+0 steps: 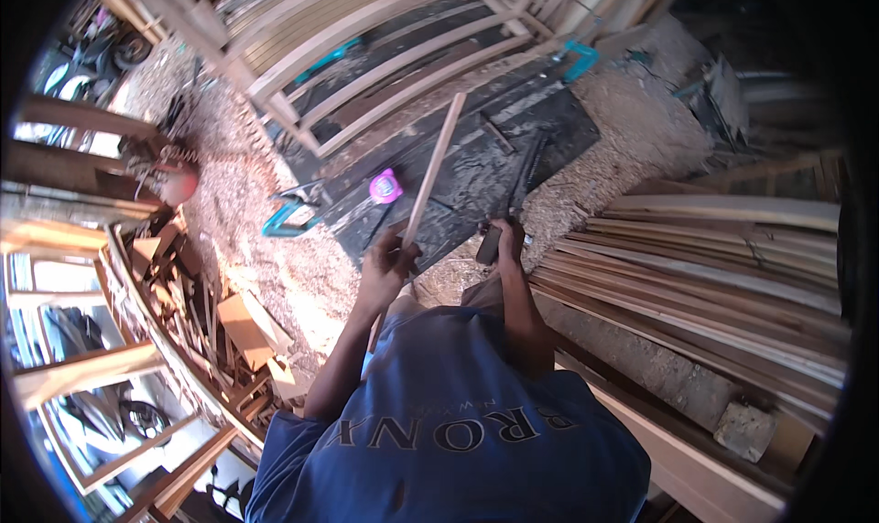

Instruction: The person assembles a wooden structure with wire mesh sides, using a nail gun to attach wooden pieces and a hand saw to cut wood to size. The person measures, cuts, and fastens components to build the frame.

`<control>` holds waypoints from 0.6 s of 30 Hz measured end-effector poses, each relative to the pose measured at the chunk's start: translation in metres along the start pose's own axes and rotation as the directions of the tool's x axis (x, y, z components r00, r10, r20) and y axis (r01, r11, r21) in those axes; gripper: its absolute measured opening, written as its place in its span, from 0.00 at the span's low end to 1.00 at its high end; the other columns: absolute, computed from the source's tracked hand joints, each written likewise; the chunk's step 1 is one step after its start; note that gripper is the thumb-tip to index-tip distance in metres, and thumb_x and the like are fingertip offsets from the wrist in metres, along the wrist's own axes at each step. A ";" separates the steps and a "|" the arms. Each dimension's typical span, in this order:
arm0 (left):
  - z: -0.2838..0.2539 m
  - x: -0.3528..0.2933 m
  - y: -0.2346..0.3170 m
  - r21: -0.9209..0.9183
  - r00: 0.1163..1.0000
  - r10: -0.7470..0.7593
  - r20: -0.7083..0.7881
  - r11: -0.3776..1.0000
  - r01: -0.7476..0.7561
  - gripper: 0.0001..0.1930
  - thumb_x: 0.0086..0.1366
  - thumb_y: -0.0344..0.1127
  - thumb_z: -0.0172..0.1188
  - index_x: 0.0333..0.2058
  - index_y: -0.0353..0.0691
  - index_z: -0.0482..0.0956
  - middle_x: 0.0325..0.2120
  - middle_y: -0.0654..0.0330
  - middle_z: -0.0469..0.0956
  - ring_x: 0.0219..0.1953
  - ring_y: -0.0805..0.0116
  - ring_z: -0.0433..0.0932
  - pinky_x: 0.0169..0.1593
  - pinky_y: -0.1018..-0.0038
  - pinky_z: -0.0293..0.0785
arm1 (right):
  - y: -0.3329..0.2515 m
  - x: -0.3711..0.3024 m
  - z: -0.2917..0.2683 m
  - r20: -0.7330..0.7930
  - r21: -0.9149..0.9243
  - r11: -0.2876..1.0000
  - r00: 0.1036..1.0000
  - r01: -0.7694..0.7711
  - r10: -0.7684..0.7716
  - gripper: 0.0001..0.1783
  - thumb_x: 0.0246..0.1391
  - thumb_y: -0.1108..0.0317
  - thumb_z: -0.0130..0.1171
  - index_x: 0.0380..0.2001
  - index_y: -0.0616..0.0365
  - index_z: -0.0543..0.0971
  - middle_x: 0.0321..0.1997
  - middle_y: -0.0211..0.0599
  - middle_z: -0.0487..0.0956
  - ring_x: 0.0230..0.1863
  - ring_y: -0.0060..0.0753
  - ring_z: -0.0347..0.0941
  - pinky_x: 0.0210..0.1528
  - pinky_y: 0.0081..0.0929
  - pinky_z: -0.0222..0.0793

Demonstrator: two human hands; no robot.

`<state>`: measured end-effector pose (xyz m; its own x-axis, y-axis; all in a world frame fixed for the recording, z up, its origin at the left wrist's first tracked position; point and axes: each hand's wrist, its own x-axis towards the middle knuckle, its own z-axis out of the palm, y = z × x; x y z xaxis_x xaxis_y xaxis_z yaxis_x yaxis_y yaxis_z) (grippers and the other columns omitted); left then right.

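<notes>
My left hand (389, 259) is closed around a long, thin wooden strip (437, 161). The strip slants away over a dark work table (568, 125), and its near end passes below my wrist. At the table's near edge my right hand (511, 237) grips a dark, block-like tool (489, 246); its exact kind cannot be made out. A pink tape measure (385, 186) lies on the tabletop, left of the strip. Farther right are a short dark bar (497, 132) and a long dark tool (528, 171).
A slatted wooden frame (403, 91) rests across the table's far side. Teal clamps (286, 219) (580, 61) sit at the table's edges. Long boards (696, 285) are stacked at right. Wood offcuts (245, 331) are heaped at left, and shavings (247, 171) cover the floor.
</notes>
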<state>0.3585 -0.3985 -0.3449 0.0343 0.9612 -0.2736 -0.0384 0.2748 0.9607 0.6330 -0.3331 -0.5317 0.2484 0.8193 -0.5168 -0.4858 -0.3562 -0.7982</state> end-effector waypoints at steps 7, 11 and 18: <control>0.118 0.081 -0.022 0.140 0.991 0.070 0.115 0.987 -0.085 0.17 0.70 0.35 0.57 0.54 0.34 0.75 0.28 0.64 0.79 0.27 0.79 0.75 0.31 0.77 0.71 | -0.097 -0.051 -0.155 -0.126 -0.165 0.957 0.957 0.241 -0.262 0.20 0.62 0.64 0.57 0.54 0.56 0.67 0.23 0.33 0.75 0.13 0.22 0.66 0.14 0.24 0.61; 0.220 0.159 -0.041 0.384 0.967 0.088 0.238 0.906 -0.178 0.18 0.69 0.43 0.59 0.50 0.36 0.76 0.27 0.53 0.82 0.27 0.64 0.81 0.34 0.67 0.74 | -0.131 -0.028 -0.264 -0.242 -0.047 0.999 0.970 0.000 -0.012 0.21 0.61 0.66 0.60 0.54 0.59 0.68 0.29 0.32 0.77 0.17 0.21 0.69 0.16 0.23 0.64; 0.381 0.309 -0.078 0.593 0.856 0.413 0.311 0.619 -0.514 0.12 0.62 0.42 0.64 0.39 0.41 0.84 0.34 0.50 0.81 0.37 0.46 0.81 0.40 0.55 0.76 | -0.164 -0.025 -0.348 -0.391 -0.293 0.938 0.872 0.185 -0.294 0.17 0.64 0.68 0.57 0.50 0.59 0.63 0.28 0.37 0.76 0.19 0.30 0.73 0.23 0.31 0.71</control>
<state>0.7529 -0.1311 -0.4865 0.3238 0.9294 0.1773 0.5512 -0.3376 0.7631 0.9980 -0.4517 -0.4960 0.6870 0.6440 -0.3367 -0.1642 -0.3138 -0.9352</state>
